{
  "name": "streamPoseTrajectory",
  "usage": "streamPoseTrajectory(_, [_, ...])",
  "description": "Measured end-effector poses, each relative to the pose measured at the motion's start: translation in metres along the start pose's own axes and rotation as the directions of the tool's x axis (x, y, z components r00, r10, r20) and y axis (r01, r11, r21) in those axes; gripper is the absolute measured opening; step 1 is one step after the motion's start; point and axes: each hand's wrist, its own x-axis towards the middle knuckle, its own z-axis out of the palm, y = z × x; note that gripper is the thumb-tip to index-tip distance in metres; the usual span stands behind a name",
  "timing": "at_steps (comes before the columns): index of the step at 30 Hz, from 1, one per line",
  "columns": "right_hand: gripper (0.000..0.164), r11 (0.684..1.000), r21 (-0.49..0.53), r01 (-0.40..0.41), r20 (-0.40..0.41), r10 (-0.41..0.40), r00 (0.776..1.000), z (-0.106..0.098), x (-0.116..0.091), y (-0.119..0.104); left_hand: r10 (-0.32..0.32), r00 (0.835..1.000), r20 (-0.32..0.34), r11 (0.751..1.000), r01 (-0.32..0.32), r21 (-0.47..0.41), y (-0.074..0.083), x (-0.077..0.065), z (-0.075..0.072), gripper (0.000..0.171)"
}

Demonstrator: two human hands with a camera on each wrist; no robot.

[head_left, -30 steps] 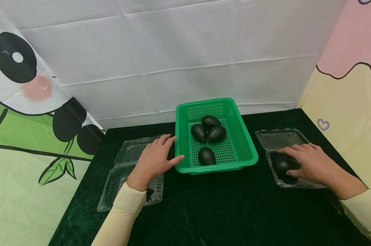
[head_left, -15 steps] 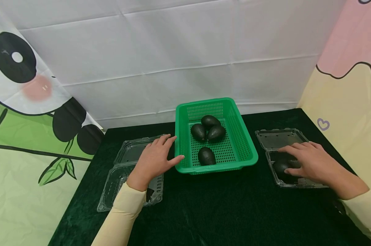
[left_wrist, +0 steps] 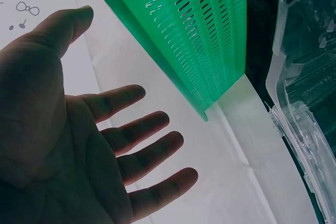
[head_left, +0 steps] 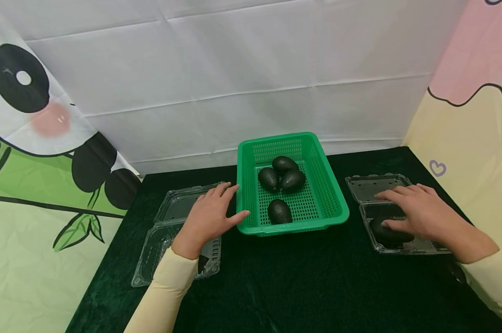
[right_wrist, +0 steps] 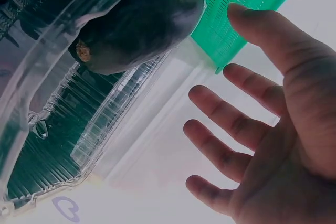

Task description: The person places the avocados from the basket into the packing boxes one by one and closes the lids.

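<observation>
Across a dark green tabletop (head_left: 309, 286), a person in pale yellow sleeves (head_left: 163, 286) is holding both bare hands well apart, one to each side of a green basket (head_left: 294, 228). To the right, the person's right hand (head_left: 425, 215) is hovering low over a clear plastic container (head_left: 377, 190), its grip loose and holding nothing, the fingers spread and slightly bent. Just below the thumb, a single dark avocado (head_left: 394, 237) is lying on its side in the nearer half of that opened container; from the right wrist a gap is showing between fruit and hand, and the brown stem end is facing out.

Opposite, the left hand (head_left: 209, 217) is hanging above a second container (head_left: 177, 204), also folded open, its fingertips near the basket's wall but apart from it. That grip, too, is staying empty, with fingers parted and thumb held away.

Between the hands, I am seeing three avocados (head_left: 293, 181) clustering toward the basket's far end, while a fourth (head_left: 279, 212) is resting alone by the near wall. White cloth (head_left: 242, 69) is hanging behind, and printed panels (head_left: 475, 152) are flanking the scene, the right-hand one showing a small purple heart.
</observation>
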Motion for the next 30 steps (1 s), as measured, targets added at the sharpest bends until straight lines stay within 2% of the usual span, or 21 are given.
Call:
streamPoseTrajectory(7, [0.064, 1.000, -0.003, -0.003, -0.002, 0.003, 1.000, -0.001, 0.002, -0.002, 0.003, 1.000, -0.001, 1.000, -0.003, 0.005, 0.000, 0.000, 0.000, 0.082])
streamPoseTrajectory(13, [0.055, 1.000, -0.015, 0.019, -0.066, -0.020, 0.998, -0.006, 0.011, -0.005, -0.001, 1.000, 0.004, 1.000, 0.000, 0.004, -0.001, 0.001, 0.000, 0.082])
streamPoseTrajectory(21, [0.054, 0.997, -0.031, 0.075, -0.143, -0.079, 0.987, -0.022, 0.037, -0.015, 0.001, 1.000, 0.005, 1.000, -0.001, 0.001, -0.001, 0.002, 0.002, 0.081])
streamPoseTrajectory(30, [0.061, 0.992, -0.009, 0.125, -0.145, -0.125, 0.981, -0.036, 0.070, -0.041, 0.009, 1.000, 0.004, 1.000, -0.009, 0.003, 0.000, 0.004, 0.000, 0.083])
